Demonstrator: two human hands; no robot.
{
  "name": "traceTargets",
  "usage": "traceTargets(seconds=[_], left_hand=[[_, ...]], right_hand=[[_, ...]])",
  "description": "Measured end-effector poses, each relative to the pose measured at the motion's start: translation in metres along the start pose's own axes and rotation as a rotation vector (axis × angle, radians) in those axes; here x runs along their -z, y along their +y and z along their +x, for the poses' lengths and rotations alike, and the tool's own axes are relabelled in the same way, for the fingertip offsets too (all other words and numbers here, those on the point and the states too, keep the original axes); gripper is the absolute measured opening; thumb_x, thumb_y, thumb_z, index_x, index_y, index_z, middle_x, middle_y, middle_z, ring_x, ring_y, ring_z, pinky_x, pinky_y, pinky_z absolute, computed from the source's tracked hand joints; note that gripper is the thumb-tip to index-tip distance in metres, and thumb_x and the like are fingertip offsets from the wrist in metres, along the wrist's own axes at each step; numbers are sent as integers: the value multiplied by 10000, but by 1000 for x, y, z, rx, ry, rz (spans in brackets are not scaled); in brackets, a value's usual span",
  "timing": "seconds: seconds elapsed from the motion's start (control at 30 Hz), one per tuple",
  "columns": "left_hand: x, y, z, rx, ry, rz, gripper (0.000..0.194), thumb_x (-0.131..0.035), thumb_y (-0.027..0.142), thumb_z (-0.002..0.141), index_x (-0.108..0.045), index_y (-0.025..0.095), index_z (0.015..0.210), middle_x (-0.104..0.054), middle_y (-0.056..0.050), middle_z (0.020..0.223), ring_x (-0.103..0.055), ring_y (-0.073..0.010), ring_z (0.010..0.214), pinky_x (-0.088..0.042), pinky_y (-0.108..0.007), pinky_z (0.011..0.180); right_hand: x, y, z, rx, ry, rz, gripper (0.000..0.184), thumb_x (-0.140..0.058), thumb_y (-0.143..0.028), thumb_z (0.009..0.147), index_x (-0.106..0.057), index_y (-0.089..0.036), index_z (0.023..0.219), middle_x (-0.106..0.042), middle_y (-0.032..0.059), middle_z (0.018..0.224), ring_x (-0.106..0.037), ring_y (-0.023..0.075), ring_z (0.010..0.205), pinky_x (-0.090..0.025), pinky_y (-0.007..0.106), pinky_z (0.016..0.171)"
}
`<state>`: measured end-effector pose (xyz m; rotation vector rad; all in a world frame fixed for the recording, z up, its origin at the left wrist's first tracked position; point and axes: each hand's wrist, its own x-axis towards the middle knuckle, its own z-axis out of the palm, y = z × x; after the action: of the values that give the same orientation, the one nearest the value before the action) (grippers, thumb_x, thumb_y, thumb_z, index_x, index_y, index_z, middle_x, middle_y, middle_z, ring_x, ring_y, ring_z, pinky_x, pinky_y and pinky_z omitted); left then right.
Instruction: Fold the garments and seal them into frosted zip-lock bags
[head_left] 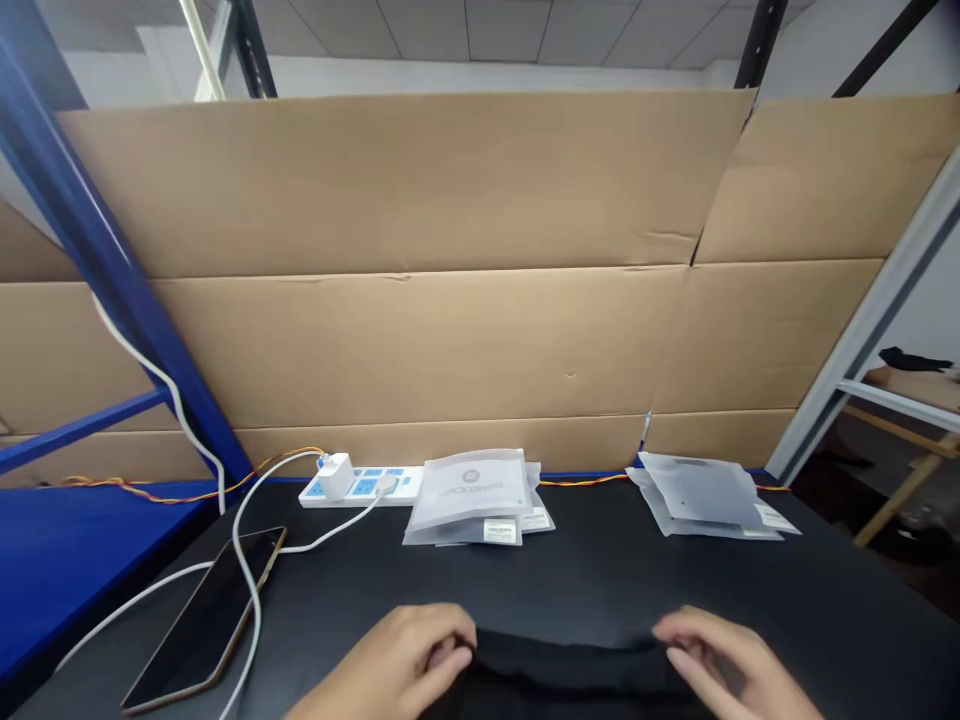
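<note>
Both your left hand (397, 660) and right hand (712, 650) curve over the black cloth (570, 680), fingers spread, any pinch unclear; keep them level.

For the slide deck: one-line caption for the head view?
Left hand and right hand touch black cloth on a dark table, plastic bags beyond.
</note>
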<state>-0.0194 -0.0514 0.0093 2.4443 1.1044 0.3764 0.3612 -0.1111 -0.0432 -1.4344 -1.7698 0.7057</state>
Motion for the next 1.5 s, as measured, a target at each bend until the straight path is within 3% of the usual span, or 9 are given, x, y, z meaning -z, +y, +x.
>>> traceTargets(seconds=[0.1,0.23,0.4,0.6,0.83,1.0,1.13,1.23,1.5], left_hand=[[7,-15,29,99,74,-69,196,-466,303,971,-648,229,977,-585,45,728,-519,-129,638,-396,-213,624],[-4,-38,57,146,114,-104,238,-450,316,958,-659,205,987,-587,25,766,-496,-136,648,-389,-221,621],[-7,-57,53,144,80,-145,271,-461,364,959,-666,195,1014,-612,7,813,-521,-138,686,-414,-226,659],[33,-59,25,-8,-314,-217,452,-816,573,660,-706,260,968,-643,23,976,-572,-179,875,-454,-241,780],[41,-30,15,-109,-490,-58,242,-759,528,781,-771,411,992,-619,28,1014,-577,-215,1022,-400,-302,918],[35,-36,16,-98,-455,-123,121,-767,466,796,-790,360,850,-622,32,989,-579,-206,1015,-385,-291,914],[40,-68,20,4,-446,-244,115,-723,371,833,-744,274,893,-622,16,1007,-571,-194,982,-380,-289,947],[43,-91,23,72,-323,-237,107,-619,298,878,-693,239,927,-610,-2,1021,-548,-196,981,-399,-282,929],[33,-107,29,194,-127,-209,323,-442,437,983,-674,212,977,-634,-27,965,-570,-202,873,-436,-278,795]], right_hand=[[5,2,46,-46,21,23,316,-540,-474,935,-707,-214,1004,-689,37,837,-627,185,751,-504,252,672],[-7,18,98,48,-54,-133,271,-511,-411,927,-683,-204,897,-605,-18,690,-550,148,609,-443,248,585],[-18,35,110,95,-44,-243,204,-523,-361,913,-671,-223,887,-543,-32,708,-500,147,606,-401,265,611],[-13,41,101,101,-75,-211,245,-458,-363,963,-655,-217,957,-540,-17,780,-493,139,602,-413,271,618],[-9,40,100,71,-93,-161,261,-457,-388,969,-658,-221,961,-565,-9,812,-526,145,646,-423,269,627],[-9,42,100,70,-92,-150,266,-461,-401,968,-659,-223,961,-574,-3,812,-529,147,644,-419,271,618],[-10,48,101,73,-101,-141,245,-475,-402,967,-653,-234,964,-565,2,808,-528,151,642,-420,278,609],[-11,51,101,76,-105,-139,224,-479,-392,970,-645,-242,968,-564,4,821,-532,157,653,-425,285,616],[-10,52,101,77,-115,-138,220,-465,-380,986,-635,-244,1013,-555,8,866,-533,155,667,-433,291,639]])
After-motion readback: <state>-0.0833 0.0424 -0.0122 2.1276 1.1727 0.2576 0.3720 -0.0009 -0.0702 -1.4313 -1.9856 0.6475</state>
